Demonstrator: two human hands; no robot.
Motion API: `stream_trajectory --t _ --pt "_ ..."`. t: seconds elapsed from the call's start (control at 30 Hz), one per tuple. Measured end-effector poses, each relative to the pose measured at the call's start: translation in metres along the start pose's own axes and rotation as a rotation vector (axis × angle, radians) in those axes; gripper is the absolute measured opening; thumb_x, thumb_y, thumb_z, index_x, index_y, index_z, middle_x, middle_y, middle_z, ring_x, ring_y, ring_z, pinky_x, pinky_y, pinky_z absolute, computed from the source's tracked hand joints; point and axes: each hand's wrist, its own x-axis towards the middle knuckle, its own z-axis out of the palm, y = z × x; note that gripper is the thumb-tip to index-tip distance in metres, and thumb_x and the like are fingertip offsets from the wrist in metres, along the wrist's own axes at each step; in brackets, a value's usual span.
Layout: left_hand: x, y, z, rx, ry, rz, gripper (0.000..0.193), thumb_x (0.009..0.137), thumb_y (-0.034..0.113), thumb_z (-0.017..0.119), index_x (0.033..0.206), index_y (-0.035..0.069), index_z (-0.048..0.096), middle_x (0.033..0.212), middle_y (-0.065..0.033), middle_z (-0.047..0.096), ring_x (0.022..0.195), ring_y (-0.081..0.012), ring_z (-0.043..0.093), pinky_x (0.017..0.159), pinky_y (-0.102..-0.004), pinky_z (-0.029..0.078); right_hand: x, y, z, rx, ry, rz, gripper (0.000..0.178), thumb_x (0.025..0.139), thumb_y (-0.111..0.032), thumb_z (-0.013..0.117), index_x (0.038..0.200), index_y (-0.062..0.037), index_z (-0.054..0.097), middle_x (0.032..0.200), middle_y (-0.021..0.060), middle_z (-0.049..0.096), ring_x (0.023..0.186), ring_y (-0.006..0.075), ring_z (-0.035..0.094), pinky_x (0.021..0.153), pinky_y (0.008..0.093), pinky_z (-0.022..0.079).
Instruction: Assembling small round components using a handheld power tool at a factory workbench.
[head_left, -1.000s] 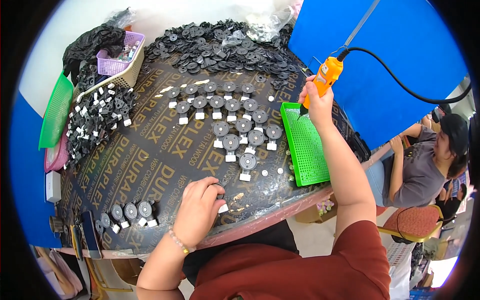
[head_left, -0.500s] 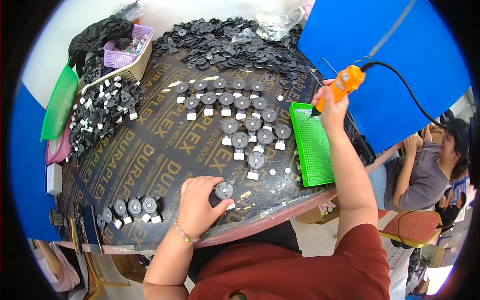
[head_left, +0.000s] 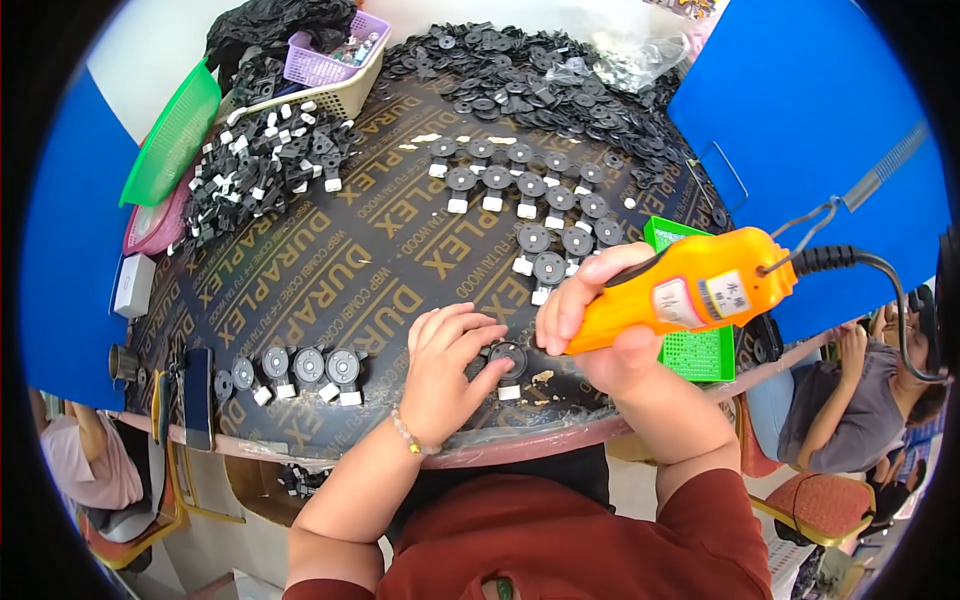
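Head view: my left grip [head_left: 445,365] holds a round black plastic disc with a white block [head_left: 512,362] near the dark, gold-printed desk's [head_left: 400,290] front edge. My right grip [head_left: 618,365] is wrapped round an orange corded power tool [head_left: 690,285], its tip hidden by my fingers. Behind it, a bright-green perforated plastic tray [head_left: 705,355] sits toward the right edge.

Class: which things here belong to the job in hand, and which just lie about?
Probably the job:
- orange power tool, in right hand
- black disc part, at left hand
- black disc heap

Probably lying about:
- white box
- black plastic bag
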Motion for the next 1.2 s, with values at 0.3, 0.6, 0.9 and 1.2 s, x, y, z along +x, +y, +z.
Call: stream_trajectory --t 0.3,0.6,0.9,1.2 --pt "-0.003 -0.005 0.000 -0.096 0.018 -0.061 0.015 0.072 0.013 0.077 0.085 0.012 0.070 0.101 -0.0002 0.065 0.116 -0.0264 0.052 0.100 -0.0419 0.032 -0.001 0.012 0.007 0.062 0.043 0.001 0.063 0.084 -0.065 0.056 0.111 -0.0107 0.038 0.070 0.0045 0.052 0.052 0.0155 0.055 0.052 0.0314 0.049" --pt "-0.002 0.006 -0.002 -0.012 -0.080 -0.158 0.046 0.065 0.030 0.082 0.103 0.010 0.067 0.108 -0.0044 0.065 0.120 -0.0278 0.049 0.102 -0.0448 0.027 -0.007 0.024 0.004 0.014 0.043 0.065 0.063 0.083 -0.059 0.064 0.110 -0.0068 0.041 0.069 0.0089 0.053 0.053 0.0188 0.055 0.053 0.0330 0.050" --pt "-0.005 0.001 0.000 0.028 -0.185 -0.142 0.047 0.064 0.030 0.082 0.104 0.010 0.068 0.103 -0.0064 0.067 0.120 -0.0265 0.051 0.102 -0.0459 0.027 -0.014 0.041 0.004 0.242 0.041 0.067 0.054 0.084 -0.031 0.074 0.117 -0.0013 0.045 0.078 0.0085 0.057 0.067 0.0166 0.058 0.061 0.0280 0.048" --pt "-0.003 -0.006 0.011 0.002 -0.152 -0.086 0.038 0.064 0.026 0.082 0.093 0.008 0.066 0.098 -0.0077 0.066 0.118 -0.0280 0.053 0.100 -0.0452 0.029 -0.011 0.045 0.005 0.052 -0.108 0.112 0.051 0.073 -0.029 0.084 0.102 -0.0038 0.051 0.077 0.0101 0.061 0.067 0.0194 0.062 0.060 0.0304 0.052"
